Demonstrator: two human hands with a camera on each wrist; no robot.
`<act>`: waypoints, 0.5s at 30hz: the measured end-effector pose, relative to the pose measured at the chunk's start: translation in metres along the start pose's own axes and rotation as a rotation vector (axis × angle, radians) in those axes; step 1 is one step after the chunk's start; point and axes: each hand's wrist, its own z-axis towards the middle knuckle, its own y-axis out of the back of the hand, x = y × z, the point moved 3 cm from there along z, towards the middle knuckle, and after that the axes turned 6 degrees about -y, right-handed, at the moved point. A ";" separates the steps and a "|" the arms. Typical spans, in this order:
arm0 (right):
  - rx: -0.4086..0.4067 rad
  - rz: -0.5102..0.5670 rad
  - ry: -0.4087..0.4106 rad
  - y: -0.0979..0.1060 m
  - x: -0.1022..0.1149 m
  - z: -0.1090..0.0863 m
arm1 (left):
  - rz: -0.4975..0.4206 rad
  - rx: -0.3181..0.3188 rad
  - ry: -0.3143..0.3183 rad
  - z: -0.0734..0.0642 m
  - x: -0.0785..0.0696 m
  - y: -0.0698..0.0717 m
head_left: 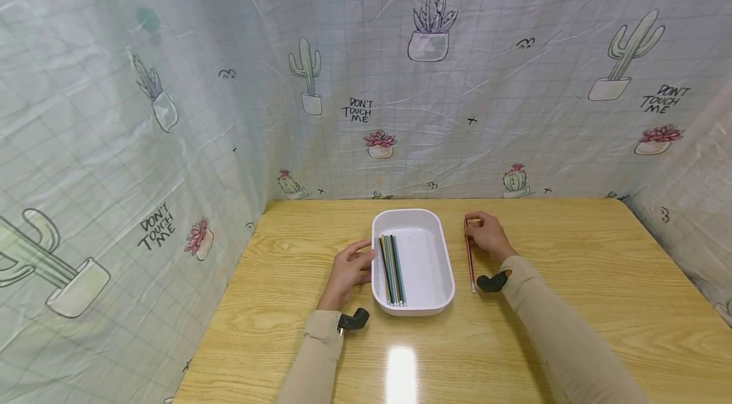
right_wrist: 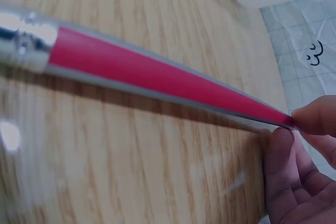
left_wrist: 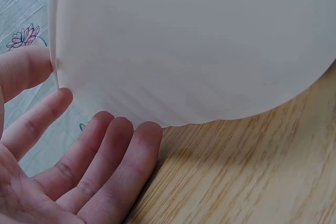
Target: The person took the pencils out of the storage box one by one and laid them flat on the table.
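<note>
A white plastic tray with rounded corners stands on the table. My left hand holds its left side; in the left wrist view one fingertip reaches over the rim and the other fingers touch the outer wall. Along the tray's left inner side lie several pencils in yellow, dark and bluish green tones. To the right of the tray, my right hand pinches a red pencil by its far end between thumb and fingertip. That pencil's silver ferrule points toward me.
A wood-grain table carries everything. Behind it and along both sides hangs a cactus-printed sheet. A dark wrist device sits on the left wrist, another on the right.
</note>
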 end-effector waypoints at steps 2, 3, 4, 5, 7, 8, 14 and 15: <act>-0.006 -0.010 0.006 0.000 0.000 -0.001 | -0.004 0.004 -0.003 0.000 0.000 0.000; -0.009 -0.014 0.010 0.000 0.000 -0.001 | -0.006 0.005 -0.004 0.000 0.000 0.000; -0.012 -0.021 0.015 0.000 0.000 -0.001 | -0.007 0.007 -0.005 0.000 0.000 0.000; -0.017 -0.030 0.020 0.000 0.000 -0.001 | -0.008 0.007 -0.005 0.000 0.000 0.000; -0.027 -0.052 0.034 -0.001 0.000 -0.001 | -0.007 0.009 -0.005 -0.001 0.000 0.000; -0.031 -0.063 0.038 -0.001 -0.001 -0.001 | -0.006 0.009 -0.004 0.000 0.001 0.000; -0.044 -0.095 0.051 -0.001 -0.005 -0.001 | -0.005 0.008 -0.005 0.000 0.000 0.000; -0.044 -0.093 0.055 -0.001 -0.005 -0.001 | -0.003 0.006 -0.007 -0.001 0.000 0.000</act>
